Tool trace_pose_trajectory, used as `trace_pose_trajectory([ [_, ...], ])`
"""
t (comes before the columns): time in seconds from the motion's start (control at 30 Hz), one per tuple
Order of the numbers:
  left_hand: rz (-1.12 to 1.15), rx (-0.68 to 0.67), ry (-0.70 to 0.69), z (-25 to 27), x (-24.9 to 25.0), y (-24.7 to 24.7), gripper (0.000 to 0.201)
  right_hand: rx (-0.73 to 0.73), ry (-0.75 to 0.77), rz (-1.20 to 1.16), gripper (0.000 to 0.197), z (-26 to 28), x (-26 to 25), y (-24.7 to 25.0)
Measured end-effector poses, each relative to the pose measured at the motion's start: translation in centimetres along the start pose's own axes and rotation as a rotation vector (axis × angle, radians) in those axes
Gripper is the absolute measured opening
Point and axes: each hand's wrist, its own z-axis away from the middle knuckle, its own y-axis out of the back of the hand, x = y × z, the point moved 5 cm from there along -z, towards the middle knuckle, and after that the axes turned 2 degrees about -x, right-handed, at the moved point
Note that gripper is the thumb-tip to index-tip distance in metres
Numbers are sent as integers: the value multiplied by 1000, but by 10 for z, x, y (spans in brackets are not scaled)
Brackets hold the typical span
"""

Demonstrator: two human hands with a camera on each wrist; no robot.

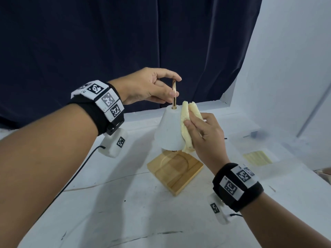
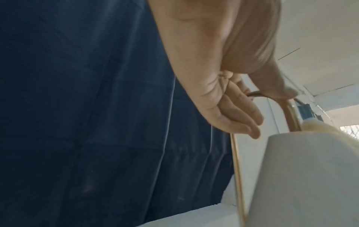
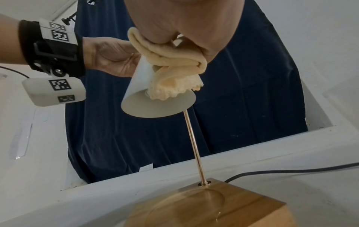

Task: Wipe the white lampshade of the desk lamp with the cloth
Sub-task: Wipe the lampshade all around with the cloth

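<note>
The desk lamp has a white cone lampshade (image 1: 168,129), a curved gold rod (image 1: 174,93) and a square wooden base (image 1: 176,171). My left hand (image 1: 175,86) pinches the top arch of the rod between thumb and index finger, just above the shade. My right hand (image 1: 195,126) grips a folded pale-yellow cloth (image 1: 187,122) and presses it against the shade's right side. In the right wrist view the cloth (image 3: 174,73) drapes down the lampshade (image 3: 139,86) to its lower rim. In the left wrist view the rod (image 2: 291,113) arches over the lampshade (image 2: 310,176).
The lamp stands on a white table (image 1: 125,203) with scuff marks. A black cable (image 1: 77,176) runs across the left of the table. A dark blue curtain (image 1: 125,42) hangs behind, and a white wall (image 1: 295,68) stands at the right. A pale-yellow ribbed pad (image 1: 258,157) lies at the right.
</note>
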Motion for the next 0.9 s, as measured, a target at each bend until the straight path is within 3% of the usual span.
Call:
trace_pose_trajectory([
  [0.13,69,8,-24,2,-4,-5,47,16,-63,-29,35,10,-3,-6],
  [0.4,64,90,-93,5,-7,-6,46,-101,-113,15,80,26,-12,-20],
  [0.6,37,46,-70,5,-3,-4,54,-37,-68,31,64,25,-10,-20],
  [0.77,13,44,-64,1,-1,-1,44,-62,-19,69,50,28,-10,-20],
  [0.9,-3,25,-56,1,0,-1,42,80,158,123,41,31,-16,-17],
])
